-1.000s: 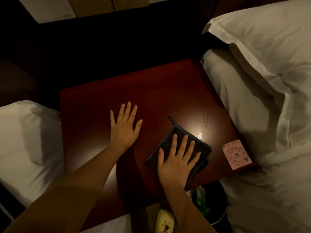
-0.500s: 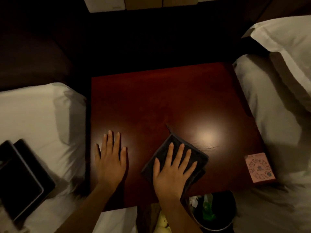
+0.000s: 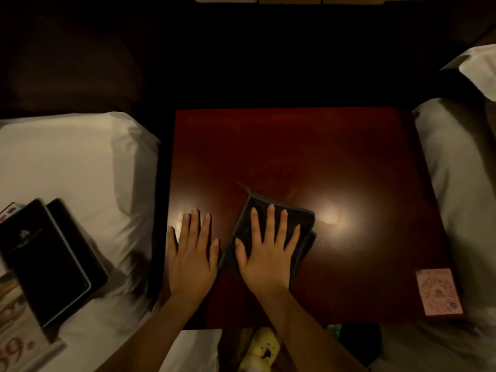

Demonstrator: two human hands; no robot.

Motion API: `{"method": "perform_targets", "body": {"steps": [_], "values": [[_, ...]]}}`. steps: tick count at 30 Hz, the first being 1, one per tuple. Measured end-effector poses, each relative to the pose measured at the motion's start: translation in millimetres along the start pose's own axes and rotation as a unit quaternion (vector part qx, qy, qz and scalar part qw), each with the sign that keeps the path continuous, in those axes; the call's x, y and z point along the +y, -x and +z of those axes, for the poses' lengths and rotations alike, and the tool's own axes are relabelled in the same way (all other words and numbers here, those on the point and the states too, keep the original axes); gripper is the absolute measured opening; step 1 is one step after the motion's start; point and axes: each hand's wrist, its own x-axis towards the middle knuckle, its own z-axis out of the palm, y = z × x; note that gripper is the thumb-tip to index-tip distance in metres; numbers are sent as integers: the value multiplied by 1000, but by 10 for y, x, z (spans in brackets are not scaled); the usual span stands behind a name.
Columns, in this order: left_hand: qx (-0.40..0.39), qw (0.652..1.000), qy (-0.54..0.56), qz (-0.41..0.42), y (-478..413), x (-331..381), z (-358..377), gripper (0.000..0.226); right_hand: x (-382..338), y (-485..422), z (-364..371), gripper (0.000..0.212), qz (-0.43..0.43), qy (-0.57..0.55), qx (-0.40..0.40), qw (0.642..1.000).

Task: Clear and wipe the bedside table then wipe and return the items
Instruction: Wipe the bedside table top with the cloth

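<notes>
Since half a second ago the cloth [image 3: 300, 218] has slid left under the right grip [image 3: 264, 253], closing most of the gap to the left grip [image 3: 193, 256], and more of the left bed [image 3: 67, 157] has come into view.

Both grips are bare hands, two in all. The right one lies flat with its fingers straight and spread, pressing the single dark grey folded cloth onto the surface [image 3: 295, 146]. A small loop sticks out from the cloth's far corner. The left one also lies flat with straight fingers, directly on the wood near the left edge, its thumb just beside the cloth.

One pink printed card [image 3: 438, 291] sits at the near right corner. The surface is glossy red-brown wood with two soft patches of reflected light.

Two white beds flank it. On the left bed lie two dark flat folders [image 3: 48, 264], overlapping, and a printed leaflet [image 3: 18, 342] at the near edge. Beside the right bed [image 3: 461, 197], one pillow [image 3: 483, 68] shows at the top corner. The room is dim and dark behind.

Below the near edge stands one dark bin [image 3: 359, 342] with something green [image 3: 334, 327] at its rim, and beside it a yellow object [image 3: 261, 347] I cannot identify.
</notes>
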Motion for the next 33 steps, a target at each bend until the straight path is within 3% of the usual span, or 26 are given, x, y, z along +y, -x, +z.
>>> {"method": "perform_targets", "body": {"steps": [7,17,25,30,33], "values": [[2,1000,4,11,7,-20,0,57,-137,-539,-46,67,-55,-9,13,998],[-27,999,31,5,-23,-24,11,57,-383,-1728,-235,62,-207,-10,10,978],[-24,999,44,10,-12,-34,16,62,-702,-1882,-269,63,-194,-12,7,981],[-20,999,28,9,-15,-19,1,62,-437,-1823,-268,61,-230,1,16,973],[-12,1000,26,9,-10,-18,-1,62,-101,-1707,-250,62,-200,7,29,979]]}}
